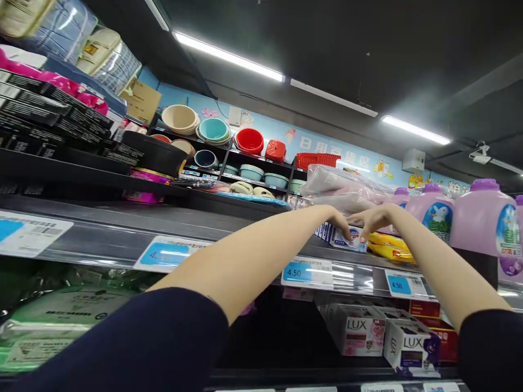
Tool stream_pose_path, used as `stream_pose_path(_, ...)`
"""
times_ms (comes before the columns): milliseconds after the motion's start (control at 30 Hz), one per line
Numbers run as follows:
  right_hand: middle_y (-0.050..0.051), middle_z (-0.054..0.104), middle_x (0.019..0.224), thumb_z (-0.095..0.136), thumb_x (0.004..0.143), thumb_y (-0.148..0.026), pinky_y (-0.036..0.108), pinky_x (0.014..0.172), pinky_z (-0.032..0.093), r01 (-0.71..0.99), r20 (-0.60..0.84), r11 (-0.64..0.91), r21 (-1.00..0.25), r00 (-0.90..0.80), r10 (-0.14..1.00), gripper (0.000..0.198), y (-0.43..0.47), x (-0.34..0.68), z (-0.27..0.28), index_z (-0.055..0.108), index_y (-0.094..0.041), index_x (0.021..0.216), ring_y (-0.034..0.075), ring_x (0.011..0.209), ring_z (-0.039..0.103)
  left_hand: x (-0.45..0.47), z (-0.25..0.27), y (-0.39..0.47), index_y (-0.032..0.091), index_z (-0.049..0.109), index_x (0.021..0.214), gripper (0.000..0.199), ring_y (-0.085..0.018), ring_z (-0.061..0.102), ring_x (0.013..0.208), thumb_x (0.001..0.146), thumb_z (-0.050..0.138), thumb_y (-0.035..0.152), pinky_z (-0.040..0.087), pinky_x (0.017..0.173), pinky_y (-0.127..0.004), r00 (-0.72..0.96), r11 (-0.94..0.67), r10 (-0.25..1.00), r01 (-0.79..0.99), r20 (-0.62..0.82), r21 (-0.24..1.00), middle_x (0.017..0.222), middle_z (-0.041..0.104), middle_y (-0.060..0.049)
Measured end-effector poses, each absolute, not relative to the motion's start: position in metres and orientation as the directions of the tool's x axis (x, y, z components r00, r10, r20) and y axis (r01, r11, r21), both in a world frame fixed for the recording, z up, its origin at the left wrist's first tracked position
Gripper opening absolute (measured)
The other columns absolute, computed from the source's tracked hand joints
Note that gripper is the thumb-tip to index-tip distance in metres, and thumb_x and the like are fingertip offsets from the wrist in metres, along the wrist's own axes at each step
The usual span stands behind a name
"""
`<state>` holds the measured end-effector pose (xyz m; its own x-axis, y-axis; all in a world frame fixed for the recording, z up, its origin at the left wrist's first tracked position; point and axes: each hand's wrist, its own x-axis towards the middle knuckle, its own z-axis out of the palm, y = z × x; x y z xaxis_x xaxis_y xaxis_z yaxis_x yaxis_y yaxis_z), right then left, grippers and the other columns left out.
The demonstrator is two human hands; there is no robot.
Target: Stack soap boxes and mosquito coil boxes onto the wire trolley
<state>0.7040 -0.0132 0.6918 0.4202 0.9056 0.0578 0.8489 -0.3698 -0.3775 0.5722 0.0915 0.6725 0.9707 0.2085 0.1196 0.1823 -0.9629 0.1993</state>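
Both my arms stretch forward over a dark shelf. My left hand (338,220) bends down at the wrist, its fingertips on the front of a small blue-and-white box (342,241). From the other side, my right hand (375,219) reaches to the same box, a fingertip at its right end. The box lies between my two hands, near the shelf's front edge. Several similar boxes (322,231) stand in a row at its left. Yellow packets (388,246) lie right beside it, under my right forearm.
Large purple detergent bottles (476,223) stand at the right. Clear plastic-wrapped packs (343,188) are piled behind my hands. Price labels (308,271) line the shelf edge. Below are LUX boxes (362,329) and green packs (69,313). Black boxes (49,117) fill the left; basins (249,140) sit farther back.
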Motion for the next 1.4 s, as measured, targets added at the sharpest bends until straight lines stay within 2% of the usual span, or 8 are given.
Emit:
stream_pose_path(233,0.006,0.063,0.117,0.083,0.044,-0.025,0.033,0.093,0.047,0.855,-0.159,-0.221,-0.47,0.164,0.974,0.072,0.009,0.687,0.683,0.06,-0.02,0.112,0.024,0.113,0.056,0.564,0.674,0.097,0.013,0.062,0.111,0.048,-0.027,0.06,0.102,0.074,0.067,0.043,0.051,0.09,-0.042,0.927,-0.878,0.356,0.374,-0.115,0.299,0.1,0.067,-0.012)
stream_pose_path(400,0.005,0.063,0.115,0.083,0.053,-0.032,0.033,0.095,0.046,0.9,-0.091,-0.082,-0.428,0.047,0.995,0.067,0.014,0.634,0.681,0.058,-0.02,0.114,0.023,0.109,0.057,0.508,0.691,0.114,0.018,0.069,0.095,0.044,-0.025,0.063,0.089,0.059,0.076,0.043,0.053,0.086,-0.042,0.88,-0.84,0.397,0.463,-0.261,0.282,0.085,0.07,-0.008)
stream_pose_path(600,0.013,0.054,0.129,0.06,0.075,-0.062,0.039,0.085,0.052,0.79,0.02,-0.028,-0.612,0.05,0.999,0.072,0.042,0.622,0.695,0.044,-0.021,0.132,0.024,0.104,0.059,0.435,0.701,0.14,0.025,0.07,0.092,0.051,-0.024,0.062,0.078,0.044,0.08,0.04,0.053,0.08,-0.044,0.838,-0.802,0.475,0.538,-0.269,0.262,0.073,0.069,-0.003)
stream_pose_path(767,0.019,0.048,0.135,0.084,0.048,-0.042,0.045,0.085,0.05,0.852,0.04,-0.492,-0.18,0.506,0.862,0.099,0.063,0.68,0.704,0.043,-0.021,0.135,0.033,0.113,0.054,0.389,0.706,0.163,0.023,0.072,0.08,0.044,-0.028,0.061,0.078,0.041,0.081,0.042,0.049,0.08,-0.052,0.766,-0.752,0.611,0.641,-0.2,0.157,0.069,0.069,-0.005)
stream_pose_path(1000,0.012,0.058,0.119,0.066,0.062,-0.064,0.037,0.086,0.047,0.978,0.096,-0.06,-0.201,0.081,0.992,0.07,0.093,0.666,0.684,0.059,-0.019,0.115,0.027,0.108,0.055,0.356,0.696,0.198,0.02,0.07,0.075,0.035,-0.027,0.065,0.078,0.047,0.077,0.039,0.053,0.076,-0.04,0.824,-0.753,0.508,0.566,-0.25,0.336,0.071,0.07,-0.006)
stream_pose_path(1133,0.008,0.062,0.084,0.069,0.06,-0.06,0.04,0.077,0.047,0.97,-0.004,-0.227,0.085,0.228,0.974,0.049,0.109,0.639,0.672,0.063,-0.017,0.081,0.028,0.087,0.058,0.354,0.691,0.209,0.02,0.07,0.084,0.043,-0.024,0.066,0.077,0.045,0.078,0.037,0.054,0.071,-0.035,0.814,-0.723,0.553,0.574,-0.177,0.384,0.078,0.072,-0.006)
stream_pose_path(1233,0.007,0.061,0.084,0.069,0.06,-0.05,0.036,0.075,0.046,0.974,-0.076,-0.222,0.047,0.225,0.971,0.04,0.104,0.644,0.672,0.061,-0.018,0.083,0.027,0.086,0.058,0.353,0.69,0.208,0.021,0.069,0.092,0.05,-0.024,0.066,0.077,0.045,0.078,0.037,0.055,0.07,-0.034,0.805,-0.711,0.569,0.583,-0.165,0.394,0.081,0.072,-0.006)
stream_pose_path(1400,0.02,0.054,0.11,0.075,0.053,-0.026,0.038,0.089,0.04,0.937,0.382,-0.261,0.233,0.158,0.911,0.058,0.082,0.685,0.67,0.05,-0.012,0.103,0.035,0.107,0.051,0.351,0.687,0.205,0.021,0.069,0.089,0.048,-0.024,0.066,0.077,0.046,0.077,0.04,0.055,0.068,-0.033,0.821,-0.732,0.551,0.562,-0.151,0.385,0.081,0.072,-0.006)
